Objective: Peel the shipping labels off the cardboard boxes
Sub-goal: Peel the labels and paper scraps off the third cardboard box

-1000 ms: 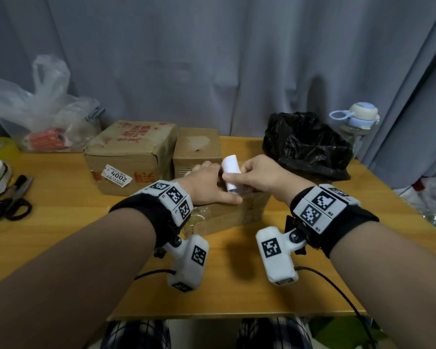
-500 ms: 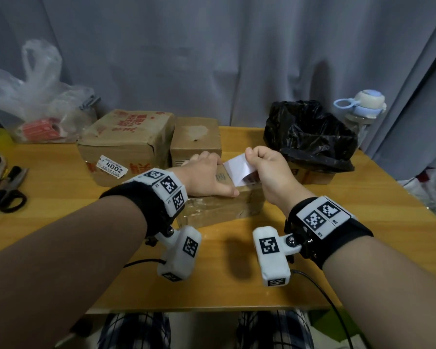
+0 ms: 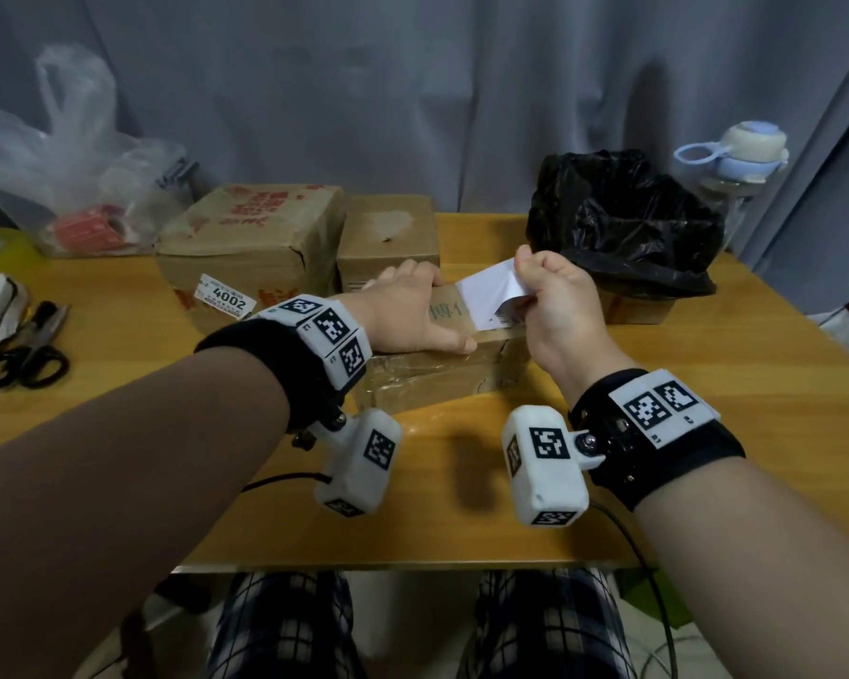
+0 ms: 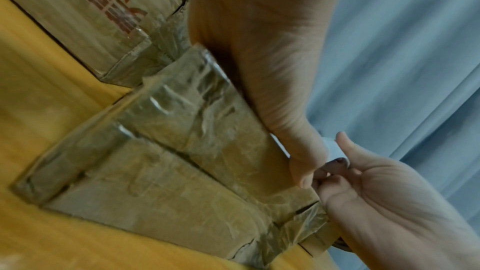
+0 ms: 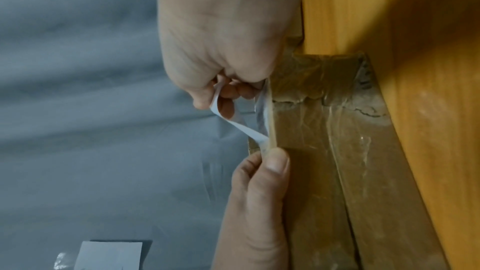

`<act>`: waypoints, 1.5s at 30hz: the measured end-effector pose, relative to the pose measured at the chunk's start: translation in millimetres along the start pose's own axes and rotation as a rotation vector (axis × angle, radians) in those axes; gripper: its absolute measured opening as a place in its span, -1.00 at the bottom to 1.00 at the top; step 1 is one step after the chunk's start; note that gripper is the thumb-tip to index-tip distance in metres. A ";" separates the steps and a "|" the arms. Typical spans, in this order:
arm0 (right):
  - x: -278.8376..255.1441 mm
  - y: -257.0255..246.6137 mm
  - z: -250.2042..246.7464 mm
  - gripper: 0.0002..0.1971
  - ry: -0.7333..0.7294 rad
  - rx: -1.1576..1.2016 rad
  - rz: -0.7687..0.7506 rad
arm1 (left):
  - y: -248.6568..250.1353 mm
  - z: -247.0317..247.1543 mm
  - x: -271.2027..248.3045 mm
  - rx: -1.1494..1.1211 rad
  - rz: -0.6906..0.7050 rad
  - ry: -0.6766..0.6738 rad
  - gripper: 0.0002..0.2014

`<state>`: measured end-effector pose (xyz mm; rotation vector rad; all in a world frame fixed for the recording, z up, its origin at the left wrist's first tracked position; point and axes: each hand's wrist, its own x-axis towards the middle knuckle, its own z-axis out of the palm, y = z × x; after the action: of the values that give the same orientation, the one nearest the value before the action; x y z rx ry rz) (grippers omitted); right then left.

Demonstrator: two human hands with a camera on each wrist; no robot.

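**Two hands on one box, label half lifted toward the right**

Both hands work the taped cardboard box (image 3: 442, 370) at the middle of the wooden table (image 3: 118, 384), straight in front of the person. The left hand (image 3: 408, 311) lies flat on the box top, fingers straight, thumb along the near edge, pinning it down. The right hand (image 3: 555, 296) has its fingers and thumb curled tight round the free end of the white shipping label (image 3: 491, 291), held up above the box's right end.

The label's long axis runs left to right along the box top. Its left end looks stuck just beside the left hand's fingertips, while the rest rises in a slant toward the right hand; in the right wrist view the strip (image 5: 233, 122) curves away from the cardboard. So the bond line sits between the hands, nearer the left one, and the pull seems to want to go leftward and back over that line.

Behind, a larger box (image 3: 246, 247) bears a sticker marked 4002 (image 3: 226, 298), not yet peeled.
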<state>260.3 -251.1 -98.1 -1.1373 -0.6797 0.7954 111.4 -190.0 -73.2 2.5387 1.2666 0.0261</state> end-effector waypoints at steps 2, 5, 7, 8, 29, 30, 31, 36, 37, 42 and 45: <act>0.2 0.0 0.1 -0.55 0.015 0.085 -0.001 | -0.2 -0.3 0.2 -0.002 -0.003 -0.003 -0.06; 0.6 1.8 -0.8 -0.55 0.043 0.153 -0.004 | 0.2 -0.7 0.0 -0.001 -0.002 -0.007 -0.06; 0.4 1.9 -1.4 -0.58 0.063 0.194 -0.001 | 0.6 -1.3 -0.6 -0.001 0.000 -0.009 -0.07; 0.5 1.6 -1.8 -0.58 0.077 0.228 0.005 | 0.6 -1.3 -0.9 -0.001 0.000 -0.009 -0.07; 9.3 -1.1 -8.9 -0.79 0.238 0.591 0.192 | -1.0 0.3 -1.8 0.001 -0.002 -0.018 -0.08; 9.5 -7.1 -7.4 -0.76 0.206 0.510 0.216 | -1.1 -0.5 -1.8 0.009 -0.003 -0.020 -0.07; 8.7 -14.8 -4.3 -0.74 0.168 0.388 0.241 | -0.6 -1.8 -1.5 0.018 -0.004 -0.034 -0.06; 2.6 -52.6 9.1 -0.53 0.007 -0.420 0.181 | 8.1 -6.5 4.0 0.047 -0.021 -0.162 -0.08; 0.6 -59.9 10.9 -0.50 -0.036 -0.546 0.132 | 9.8 -7.5 5.6 0.047 -0.028 -0.169 -0.08; -0.4 -64.7 13.8 -0.47 -0.304 -0.852 0.011 | 16.0 -5.5 7.0 0.042 -0.040 -0.140 -0.14; -1.7 -54.0 13.1 -0.52 -0.318 -0.995 -0.041 | 16.2 1.8 5.7 -0.004 -0.011 -0.079 -0.11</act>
<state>259.5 -257.4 -42.8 -1.8893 -1.4478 0.5978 127.7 -195.1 -71.1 2.5031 1.2488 -0.0728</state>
